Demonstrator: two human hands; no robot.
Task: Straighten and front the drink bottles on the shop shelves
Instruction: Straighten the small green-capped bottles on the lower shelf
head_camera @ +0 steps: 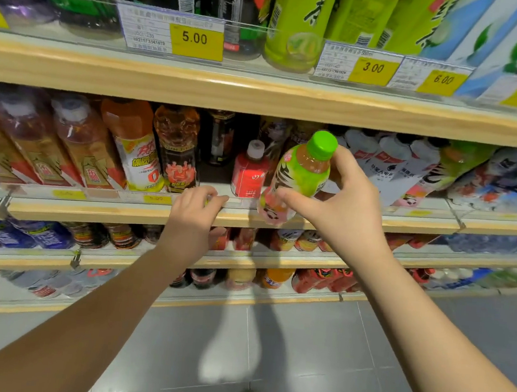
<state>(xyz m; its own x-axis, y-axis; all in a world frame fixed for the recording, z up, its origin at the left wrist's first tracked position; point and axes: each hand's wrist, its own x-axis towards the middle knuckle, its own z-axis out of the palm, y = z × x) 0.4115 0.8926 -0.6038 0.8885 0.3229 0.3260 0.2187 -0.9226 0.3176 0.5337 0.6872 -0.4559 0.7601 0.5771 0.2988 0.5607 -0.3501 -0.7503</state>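
My right hand grips a green-capped bottle with a green and pink label, held tilted in front of the middle shelf. Its base hangs just over the shelf's front edge. My left hand rests on that shelf's front rail with fingers curled over the edge, holding no bottle. Just behind stands a small red bottle with a white cap. Left of it stand a dark bottle and an orange-topped bottle.
White bottles with red labels crowd the shelf right of the held bottle. The upper shelf carries green bottles and yellow price tags. Lower shelves hold more drinks. Grey floor tiles lie below, with my shoes at the bottom edge.
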